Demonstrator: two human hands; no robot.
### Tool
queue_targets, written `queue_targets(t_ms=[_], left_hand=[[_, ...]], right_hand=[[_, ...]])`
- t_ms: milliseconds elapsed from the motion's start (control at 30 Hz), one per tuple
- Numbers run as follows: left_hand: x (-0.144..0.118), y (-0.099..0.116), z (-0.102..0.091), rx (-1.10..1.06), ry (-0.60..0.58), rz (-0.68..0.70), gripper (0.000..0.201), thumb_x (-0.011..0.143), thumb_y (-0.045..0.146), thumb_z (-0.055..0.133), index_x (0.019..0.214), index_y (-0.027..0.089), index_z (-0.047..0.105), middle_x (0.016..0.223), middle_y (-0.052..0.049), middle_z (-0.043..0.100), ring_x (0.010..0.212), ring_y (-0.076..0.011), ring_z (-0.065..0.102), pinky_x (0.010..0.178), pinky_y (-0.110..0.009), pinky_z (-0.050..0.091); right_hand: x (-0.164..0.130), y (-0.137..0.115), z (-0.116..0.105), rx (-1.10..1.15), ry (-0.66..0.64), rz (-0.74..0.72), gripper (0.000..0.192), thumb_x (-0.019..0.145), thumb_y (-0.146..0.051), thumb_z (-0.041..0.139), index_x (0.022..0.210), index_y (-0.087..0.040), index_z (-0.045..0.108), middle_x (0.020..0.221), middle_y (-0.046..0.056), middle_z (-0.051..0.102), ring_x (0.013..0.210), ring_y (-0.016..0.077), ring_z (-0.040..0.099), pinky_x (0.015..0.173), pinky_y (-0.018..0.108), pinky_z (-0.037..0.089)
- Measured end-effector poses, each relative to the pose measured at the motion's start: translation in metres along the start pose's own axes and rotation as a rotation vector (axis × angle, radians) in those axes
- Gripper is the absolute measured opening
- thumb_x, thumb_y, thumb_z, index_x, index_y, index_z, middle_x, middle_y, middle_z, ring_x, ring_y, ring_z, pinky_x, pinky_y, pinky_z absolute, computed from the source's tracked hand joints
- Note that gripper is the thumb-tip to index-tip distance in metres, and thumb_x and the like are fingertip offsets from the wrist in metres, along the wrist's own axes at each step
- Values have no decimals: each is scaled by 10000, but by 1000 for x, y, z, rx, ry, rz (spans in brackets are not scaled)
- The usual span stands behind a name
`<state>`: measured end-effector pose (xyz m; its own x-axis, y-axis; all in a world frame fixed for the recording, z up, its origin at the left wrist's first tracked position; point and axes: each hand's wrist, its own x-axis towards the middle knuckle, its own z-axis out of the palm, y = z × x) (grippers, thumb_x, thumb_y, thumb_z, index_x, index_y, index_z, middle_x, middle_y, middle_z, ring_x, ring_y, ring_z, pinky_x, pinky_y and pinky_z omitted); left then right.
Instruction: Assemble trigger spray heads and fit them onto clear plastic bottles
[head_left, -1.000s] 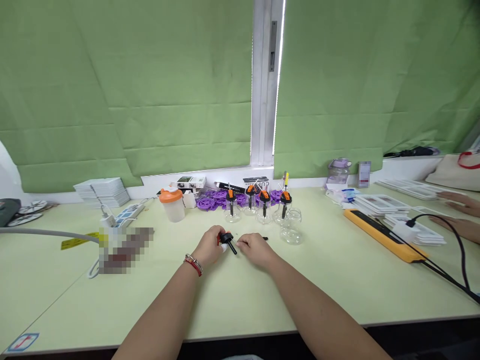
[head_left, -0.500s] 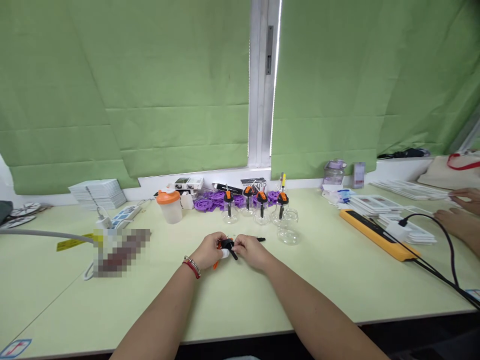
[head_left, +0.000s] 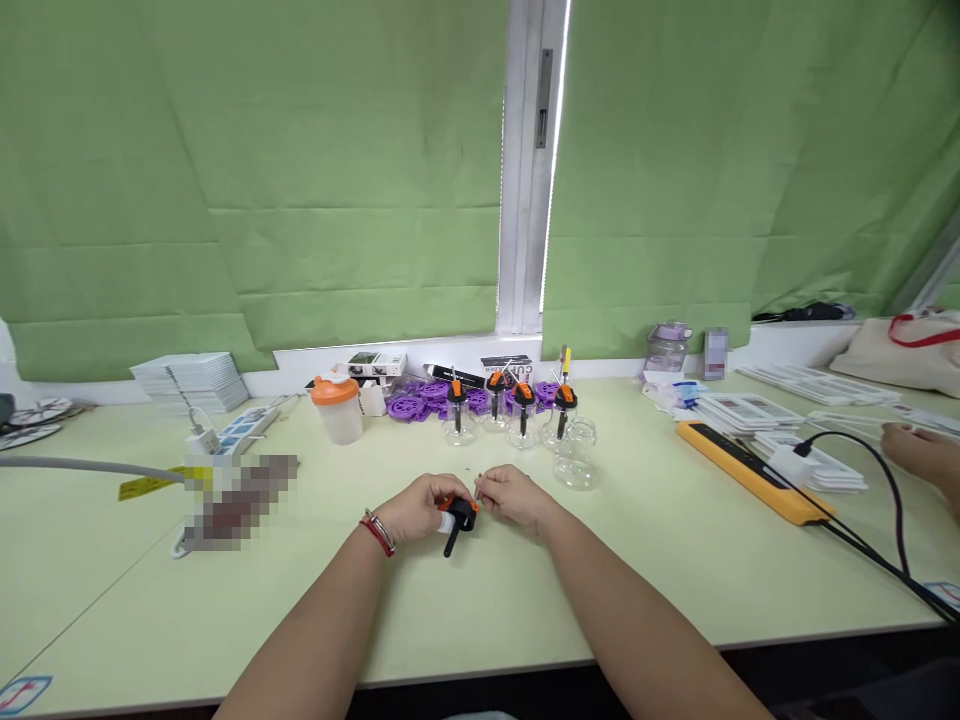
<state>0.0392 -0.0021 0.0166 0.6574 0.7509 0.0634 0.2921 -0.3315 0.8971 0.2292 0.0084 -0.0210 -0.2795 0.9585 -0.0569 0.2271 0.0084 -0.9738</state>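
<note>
My left hand [head_left: 415,508] grips a black-and-orange jar lid [head_left: 464,514] just above the table. A black rod [head_left: 451,541] sticks out of it toward me, and a white part [head_left: 446,522] shows under my fingers. At the lid's right edge, my right hand [head_left: 517,497] is closed in a pinch on a thin metal piece [head_left: 478,490], partly hidden by the fingertips. Beyond my hands stand several clear glass jars [head_left: 523,432] with similar black-and-orange tops. An open clear jar [head_left: 576,470] is nearer, to the right.
Purple plastic pieces [head_left: 409,404] lie behind the jars. An orange-lidded cup [head_left: 338,410] stands left of them. A yellow power strip [head_left: 750,472] with cables lies at the right, near stacked white frames [head_left: 817,465]. Another person's hand [head_left: 919,450] is at the far right.
The lid has turned in my left hand, so its black rod now points down and left. My right hand has shifted slightly right, to the lid's edge. The black piece beyond it no longer shows.
</note>
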Motion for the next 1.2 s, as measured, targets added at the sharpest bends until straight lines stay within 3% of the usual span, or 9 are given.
queue_targets(t_ms=[133, 233, 333, 433, 600, 867, 1000, 1100, 1200], left_hand=[[-1, -5, -8, -13, 16, 23, 290, 575, 106, 575, 840, 142, 687, 950, -76, 656, 834, -189, 603, 797, -311, 477], [4, -22, -18, 27, 304, 21, 301, 575, 102, 541, 845, 145, 667, 905, -73, 668, 841, -198, 612, 803, -326, 480], [8, -39, -32, 161, 752, -70, 337, 588, 108, 506, 894, 155, 640, 907, -56, 663, 840, -188, 606, 798, -322, 480], [8, -50, -44, 211, 932, -221, 358, 598, 115, 499, 927, 156, 632, 863, -46, 656, 795, -183, 607, 737, -301, 485], [7, -57, -49, 326, 919, -233, 343, 605, 100, 507, 918, 169, 630, 897, -54, 656, 849, -195, 605, 755, -290, 469], [10, -60, -46, 416, 847, -217, 302, 630, 109, 528, 909, 170, 627, 922, -61, 648, 894, -201, 596, 788, -286, 452], [9, -54, -43, 446, 812, -198, 279, 644, 134, 557, 910, 167, 634, 923, -69, 635, 890, -206, 588, 791, -303, 457], [9, -49, -38, 465, 772, -148, 276, 655, 169, 590, 926, 164, 645, 910, -68, 627, 847, -199, 585, 786, -316, 466], [10, -46, -32, 418, 715, -55, 294, 670, 218, 615, 956, 167, 656, 939, -70, 616, 829, -187, 584, 746, -304, 485]], right_hand=[[6, 0, -9, -1, 277, -65, 334, 866, -416, 373, 710, -169, 535, 524, -38, 471, 416, 84, 328, 441, 216, 281], [8, 2, -6, -197, 441, -213, 344, 894, -408, 352, 778, -171, 574, 639, 14, 581, 506, 119, 471, 513, 230, 368], [8, -1, 11, -618, 337, -371, 305, 923, -321, 356, 867, -189, 625, 822, 59, 666, 720, 164, 593, 658, 250, 423], [10, -5, 31, -1096, 181, -434, 260, 907, -166, 375, 956, -164, 631, 925, 106, 675, 827, 203, 616, 719, 293, 430], [20, -10, 51, -1432, -17, -507, 264, 809, -30, 445, 993, -102, 620, 924, 142, 662, 840, 224, 622, 717, 320, 442], [22, -8, 52, -1380, 33, -414, 221, 820, -76, 466, 879, -149, 666, 897, 91, 639, 807, 211, 621, 650, 286, 419], [20, -6, 48, -1230, 88, -378, 257, 907, -207, 417, 859, -170, 667, 888, 75, 625, 767, 176, 607, 660, 265, 390], [18, -8, 44, -983, 229, -381, 319, 937, -274, 360, 838, -175, 647, 866, 61, 614, 735, 144, 572, 652, 239, 362], [18, -8, 43, -662, 302, -332, 451, 939, -395, 307, 681, -164, 596, 648, 19, 549, 599, 121, 486, 570, 227, 323]])
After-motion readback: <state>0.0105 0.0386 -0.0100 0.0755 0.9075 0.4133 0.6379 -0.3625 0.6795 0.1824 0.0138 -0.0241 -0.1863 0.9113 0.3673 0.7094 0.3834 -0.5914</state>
